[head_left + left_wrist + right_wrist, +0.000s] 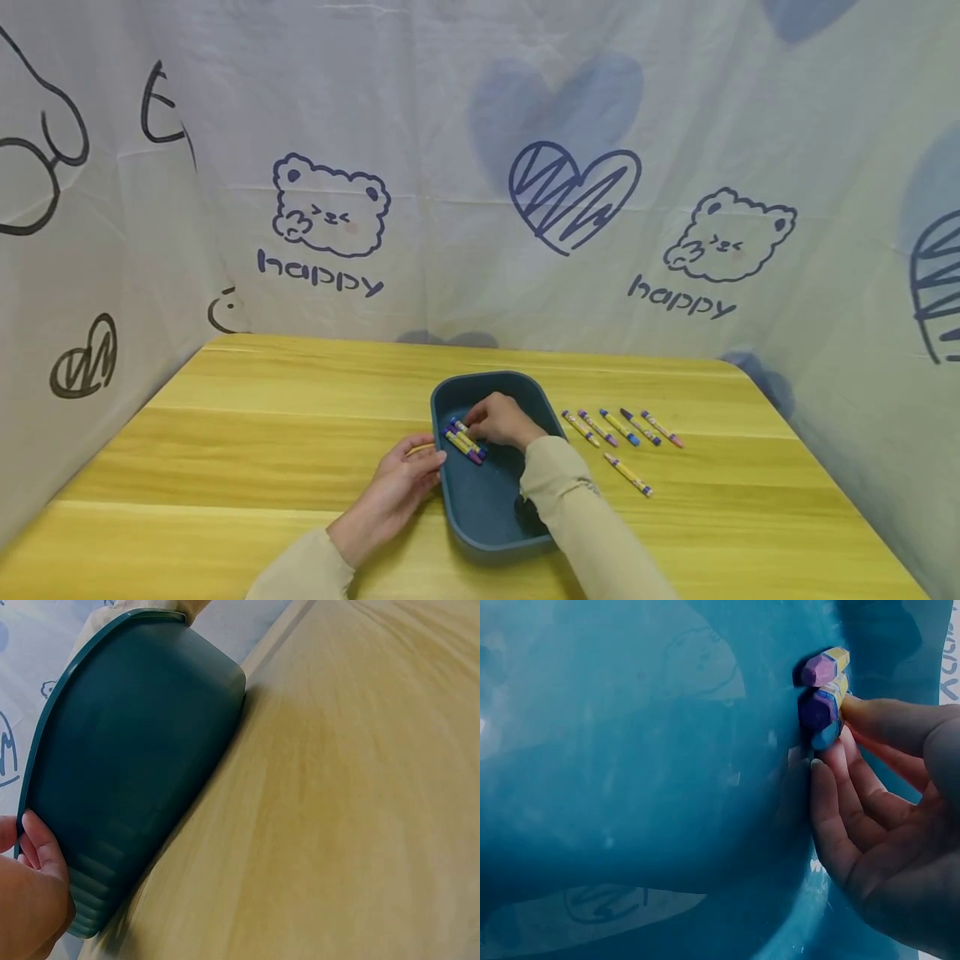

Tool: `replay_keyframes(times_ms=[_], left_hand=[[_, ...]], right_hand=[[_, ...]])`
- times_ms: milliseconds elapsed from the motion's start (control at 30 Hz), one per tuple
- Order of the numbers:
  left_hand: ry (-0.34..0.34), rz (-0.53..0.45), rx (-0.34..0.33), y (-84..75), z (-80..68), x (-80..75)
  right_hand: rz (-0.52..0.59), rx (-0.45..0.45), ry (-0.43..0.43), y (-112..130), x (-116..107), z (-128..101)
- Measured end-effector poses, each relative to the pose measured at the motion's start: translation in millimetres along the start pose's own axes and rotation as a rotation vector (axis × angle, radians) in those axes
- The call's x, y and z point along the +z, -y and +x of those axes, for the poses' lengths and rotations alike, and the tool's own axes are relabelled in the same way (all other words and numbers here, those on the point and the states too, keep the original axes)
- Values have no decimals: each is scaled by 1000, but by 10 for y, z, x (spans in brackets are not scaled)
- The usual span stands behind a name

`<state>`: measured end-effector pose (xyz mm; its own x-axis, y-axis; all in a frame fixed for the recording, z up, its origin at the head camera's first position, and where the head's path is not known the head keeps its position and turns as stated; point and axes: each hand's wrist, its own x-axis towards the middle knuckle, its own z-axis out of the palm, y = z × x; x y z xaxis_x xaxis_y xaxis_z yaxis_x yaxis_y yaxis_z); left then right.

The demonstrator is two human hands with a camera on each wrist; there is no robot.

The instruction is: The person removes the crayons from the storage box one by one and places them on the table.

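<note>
Your right hand [501, 421] is down inside the teal tray [480, 517], fingers on a small bundle of crayons [465, 441].

Your right hand's fingers are curled round those crayons, which lie against the tray's left inner wall near its far end; in the right wrist view the purple and blue crayon ends [821, 697] show just above your fingertips [826, 802]. Your left hand [397, 492] rests on the worktop [225, 433] against the tray's left outer wall, fingers fairly straight and touching the rim; the left wrist view shows the fingertips [34, 832] on the tray's edge. Six more loose crayons [622, 429] lie on the worktop just right of the tray, five in a row and one [628, 475] nearer you. Behind the worktop hangs a white cloth [480, 167] printed with bears and hearts.
</note>
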<state>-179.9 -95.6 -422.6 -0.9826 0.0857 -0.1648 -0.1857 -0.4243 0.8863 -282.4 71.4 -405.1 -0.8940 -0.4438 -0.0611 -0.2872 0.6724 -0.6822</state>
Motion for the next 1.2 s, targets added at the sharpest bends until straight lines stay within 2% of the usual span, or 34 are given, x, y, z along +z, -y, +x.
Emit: replay_keyframes(times_ms=[100, 233, 467, 667, 900, 1200], left_hand=[[-1, -7, -3, 3, 0, 4], [-2, -9, 0, 0, 0, 12], [2, -4, 2, -10, 1, 19], [1, -3, 4, -7, 0, 16], [3, -3, 6, -1, -3, 12], [0, -8, 16, 22, 3, 7]], right_hand=[[-36, -26, -8, -2, -1, 1], [-34, -14, -53, 1, -11, -6], [8, 21, -159, 12, -36, -15], [42, 3, -187, 8, -42, 0], [136, 6, -239, 33, -81, 5], [177, -3, -277, 53, -127, -10]])
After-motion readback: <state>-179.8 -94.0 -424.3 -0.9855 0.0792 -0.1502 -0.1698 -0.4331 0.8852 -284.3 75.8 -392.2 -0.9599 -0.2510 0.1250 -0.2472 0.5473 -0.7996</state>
